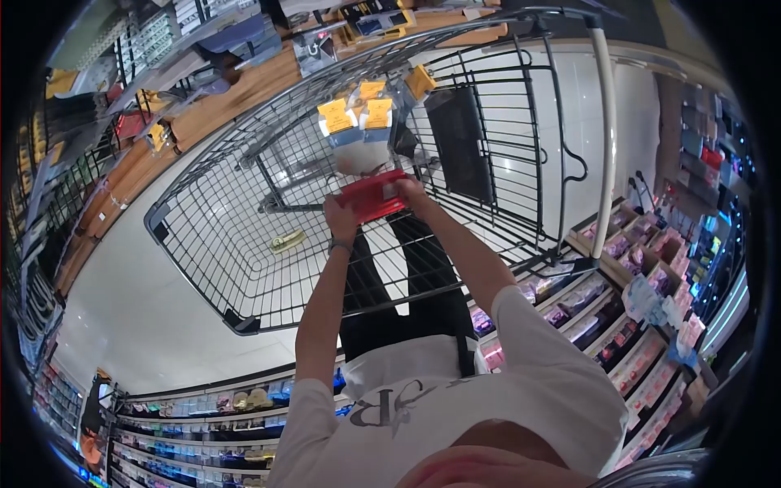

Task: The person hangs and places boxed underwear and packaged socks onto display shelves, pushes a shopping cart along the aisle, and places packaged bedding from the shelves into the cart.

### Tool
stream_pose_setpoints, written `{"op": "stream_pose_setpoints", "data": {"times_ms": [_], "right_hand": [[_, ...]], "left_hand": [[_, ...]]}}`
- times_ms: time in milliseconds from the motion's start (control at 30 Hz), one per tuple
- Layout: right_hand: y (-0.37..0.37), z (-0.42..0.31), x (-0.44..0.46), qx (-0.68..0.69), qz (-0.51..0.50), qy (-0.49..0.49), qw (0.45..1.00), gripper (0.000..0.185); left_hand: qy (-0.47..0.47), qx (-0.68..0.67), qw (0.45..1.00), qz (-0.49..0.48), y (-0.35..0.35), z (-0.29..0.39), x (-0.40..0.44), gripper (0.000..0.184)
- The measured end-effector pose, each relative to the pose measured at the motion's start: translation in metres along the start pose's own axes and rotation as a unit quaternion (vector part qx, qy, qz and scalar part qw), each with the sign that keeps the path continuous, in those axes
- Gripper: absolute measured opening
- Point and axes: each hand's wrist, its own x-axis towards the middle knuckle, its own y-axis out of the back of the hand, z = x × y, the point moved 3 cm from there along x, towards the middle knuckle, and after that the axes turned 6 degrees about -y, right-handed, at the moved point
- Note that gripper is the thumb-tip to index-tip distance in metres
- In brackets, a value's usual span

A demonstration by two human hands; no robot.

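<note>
Both of my hands are on a flat red package (370, 198) with a pale label near its right end. My left hand (340, 218) grips its left edge, and a dark band circles that wrist. At the package's right end, the fingers of my right hand (412, 195) are closed round it. The package is above the wire shopping cart (236, 195). Just beyond it in the cart are several clear packs with orange-yellow cards (377, 115). A small yellow-green item (286, 241) lies apart, toward the cart's left end; its kind is unclear.
The cart's pale handle bar (603, 122) and black seat panel (460, 145) are on the right. Wooden-edged shelves (244, 89) with hanging goods line the far left. Racks of small packets (203, 407) run along the near side, with pink-packet bins (643, 252) at right.
</note>
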Motion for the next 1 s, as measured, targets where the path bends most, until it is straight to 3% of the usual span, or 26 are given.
{"op": "stream_pose_setpoints", "data": {"times_ms": [67,100,167,200,233,267,300,333,400,467,533,600,633,667,733,833,933,967,1000], "right_hand": [[-0.005,-0.016,-0.034,0.078,-0.024,-0.038,0.996,0.046],[0.002,-0.01,-0.025,0.097,-0.111,-0.06,0.987,0.039],[0.001,-0.038,-0.072,0.291,-0.096,-0.083,0.948,0.034],[-0.002,-0.048,-0.101,0.387,-0.094,-0.091,0.913,0.032],[-0.001,-0.058,-0.125,0.399,-0.151,-0.083,0.901,0.029],[0.002,-0.068,-0.147,0.408,-0.208,-0.069,0.886,0.027],[0.004,-0.085,-0.184,0.36,-0.223,-0.033,0.906,0.027],[0.008,-0.099,-0.234,0.314,-0.229,0.002,0.921,0.028],[0.023,-0.084,-0.301,0.318,-0.295,0.127,0.892,0.058],[0.042,-0.074,-0.399,0.33,-0.328,0.175,0.868,0.072],[0.052,-0.063,-0.471,0.342,-0.364,0.26,0.826,0.087],[0.071,-0.032,-0.513,0.26,-0.289,0.311,0.867,0.093],[0.076,-0.009,-0.516,0.293,-0.291,0.292,0.863,0.09],[0.084,0.005,-0.517,0.322,-0.294,0.273,0.857,0.087],[0.108,0.004,-0.547,0.329,-0.245,0.297,0.862,0.069],[0.148,0.004,-0.582,0.44,-0.238,0.318,0.806,0.06],[0.197,-0.009,-0.618,0.496,-0.174,0.371,0.766,0.058],[0.215,-0.011,-0.624,0.477,-0.115,0.412,0.767,0.056],[0.234,-0.009,-0.629,0.456,-0.057,0.449,0.767,0.055]], "left_hand": [[0.009,-0.037,0.998,-0.056,0.032,0.029,0.002,0.025],[0.008,-0.054,0.995,-0.085,0.053,0.049,0.004,0.021],[-0.127,-0.073,0.978,-0.15,0.095,0.094,-0.001,0.011],[-0.294,-0.027,0.943,-0.153,0.12,0.117,-0.007,0.009],[-0.338,-0.05,0.919,-0.194,0.15,0.149,-0.019,0.009],[-0.376,-0.005,0.912,-0.16,0.177,0.178,-0.034,0.007],[-0.389,-0.048,0.905,-0.163,0.208,0.219,-0.048,0.008],[-0.404,-0.051,0.901,-0.151,0.233,0.245,-0.062,0.008],[-0.442,-0.014,0.886,-0.14,0.28,0.299,-0.093,0.005],[-0.522,0.081,0.846,-0.064,0.319,0.362,-0.129,0.001],[-0.539,0.031,0.84,-0.046,0.328,0.409,-0.159,0.007],[-0.471,-0.17,0.855,-0.136,0.303,0.417,-0.165,0.009],[-0.435,-0.281,0.832,-0.199,0.285,0.428,-0.171,0.019],[-0.426,-0.314,0.813,-0.241,0.269,0.448,-0.181,0.036],[-0.4,-0.307,0.817,-0.279,0.237,0.497,-0.21,0.05],[-0.196,-0.424,0.793,-0.392,0.178,0.535,-0.25,0.064],[-0.118,-0.551,0.676,-0.475,0.116,0.566,-0.312,0.072],[-0.15,-0.579,0.64,-0.483,0.097,0.586,-0.34,0.071],[-0.189,-0.516,0.69,-0.471,0.083,0.594,-0.361,0.07]]}}
